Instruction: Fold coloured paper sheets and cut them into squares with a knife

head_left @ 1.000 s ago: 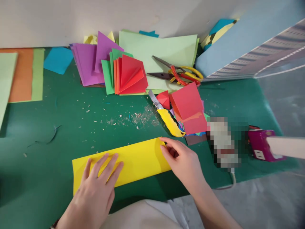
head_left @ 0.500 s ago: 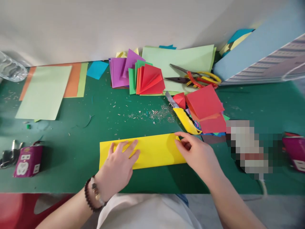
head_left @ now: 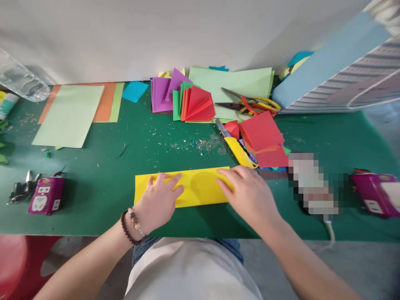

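Observation:
A long yellow paper strip (head_left: 200, 187) lies flat on the green cutting mat (head_left: 93, 183), near its front edge. My left hand (head_left: 159, 202) rests on the strip's left half, fingers spread and pressing down. My right hand (head_left: 246, 193) presses the right end with its fingertips, hiding that end. Neither hand grips the paper. A yellow-handled utility knife (head_left: 238, 152) lies just beyond my right hand, apart from it.
Fanned red and purple paper stacks (head_left: 196, 104), red folded squares (head_left: 261, 131) and scissors (head_left: 250, 105) lie at the back. Pale green sheets (head_left: 70, 116), a purple socket box (head_left: 46, 196) and a pixelated object (head_left: 312, 185) flank the strip. Paper shavings dot the mat.
My view has shifted, showing more of the table's left side. My right hand has come down from the strip's raised end and now presses flat. The strip lies lower and looks shorter.

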`<state>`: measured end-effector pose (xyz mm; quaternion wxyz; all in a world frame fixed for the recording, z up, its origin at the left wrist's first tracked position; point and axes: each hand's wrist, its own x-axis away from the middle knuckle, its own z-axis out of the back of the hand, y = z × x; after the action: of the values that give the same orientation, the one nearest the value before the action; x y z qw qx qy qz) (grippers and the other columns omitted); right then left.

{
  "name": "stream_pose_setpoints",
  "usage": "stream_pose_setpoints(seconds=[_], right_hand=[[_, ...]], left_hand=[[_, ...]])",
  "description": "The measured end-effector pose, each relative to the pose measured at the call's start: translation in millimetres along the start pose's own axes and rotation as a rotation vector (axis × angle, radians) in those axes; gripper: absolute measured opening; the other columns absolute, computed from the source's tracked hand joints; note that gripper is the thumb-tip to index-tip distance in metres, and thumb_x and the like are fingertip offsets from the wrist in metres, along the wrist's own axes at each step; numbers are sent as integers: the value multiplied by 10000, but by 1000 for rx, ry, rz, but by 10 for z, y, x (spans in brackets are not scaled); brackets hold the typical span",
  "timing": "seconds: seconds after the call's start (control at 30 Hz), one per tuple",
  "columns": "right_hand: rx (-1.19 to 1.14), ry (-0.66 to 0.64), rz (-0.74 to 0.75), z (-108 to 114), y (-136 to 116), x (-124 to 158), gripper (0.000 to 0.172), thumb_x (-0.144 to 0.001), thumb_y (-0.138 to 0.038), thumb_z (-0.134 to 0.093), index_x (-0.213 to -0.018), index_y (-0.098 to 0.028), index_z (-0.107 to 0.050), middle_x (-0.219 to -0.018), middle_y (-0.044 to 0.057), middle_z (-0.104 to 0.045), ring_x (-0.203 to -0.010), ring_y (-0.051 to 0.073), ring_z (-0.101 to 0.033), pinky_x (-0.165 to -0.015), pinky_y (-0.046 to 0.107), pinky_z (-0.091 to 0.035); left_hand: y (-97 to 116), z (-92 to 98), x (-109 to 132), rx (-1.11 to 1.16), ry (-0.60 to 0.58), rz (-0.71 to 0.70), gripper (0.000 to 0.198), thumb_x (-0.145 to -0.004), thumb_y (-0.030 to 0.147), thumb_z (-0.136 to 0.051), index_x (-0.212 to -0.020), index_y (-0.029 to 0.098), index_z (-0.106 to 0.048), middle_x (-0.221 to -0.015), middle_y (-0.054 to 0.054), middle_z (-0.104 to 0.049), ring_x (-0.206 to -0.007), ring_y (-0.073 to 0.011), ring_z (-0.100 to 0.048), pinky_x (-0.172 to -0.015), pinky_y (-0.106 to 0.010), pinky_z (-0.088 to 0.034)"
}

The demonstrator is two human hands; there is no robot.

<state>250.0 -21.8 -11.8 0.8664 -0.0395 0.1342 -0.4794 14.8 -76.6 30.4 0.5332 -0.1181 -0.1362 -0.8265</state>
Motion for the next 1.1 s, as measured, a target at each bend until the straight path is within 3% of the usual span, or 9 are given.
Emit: stream_pose_setpoints(seconds=[0.13, 0.3, 0.73, 1.1], right_hand=[[-57, -27, 209, -50, -504, 49, 218, -943, -210, -516, -779, -205, -660, -709, 21, -601, -720, 161, -562, -681, 295, -396], [-64, -9, 261, -207, -826, 146, 200, -909, -151, -546, -733, -190, -633, -668, 13, -591, -669, 166, -547, -639, 310, -358], [29, 40, 309, -377, -886, 251, 179, -898, -149, -549, -726, -183, -584, -668, 38, -592, -648, 181, -535, -603, 319, -328], [71, 24, 238, -278, -746, 312, 168, -828, -112, -555, -676, -182, -567, -616, 18, -559, -601, 176, -548, -591, 314, -345]], left_hand=[[14, -7, 8, 3, 16, 0, 373, -911, 151, -493, -1256, 254, -591, -1511, -46, -446, -1225, -283, -486, -973, -493, -486], [11, -61, 24, 18, 15, -7, 324, -891, 188, -521, -1199, 229, -613, -1514, -38, -440, -1236, -323, -456, -937, -525, -499], [10, -84, 30, 20, 0, -18, 382, -868, 130, -517, -1233, 216, -591, -1534, -39, -414, -1252, -336, -438, -935, -560, -501], [8, -97, 28, -22, 5, -12, 365, -896, 149, -523, -1245, 239, -575, -1542, -27, -405, -1255, -323, -453, -943, -527, -507]])
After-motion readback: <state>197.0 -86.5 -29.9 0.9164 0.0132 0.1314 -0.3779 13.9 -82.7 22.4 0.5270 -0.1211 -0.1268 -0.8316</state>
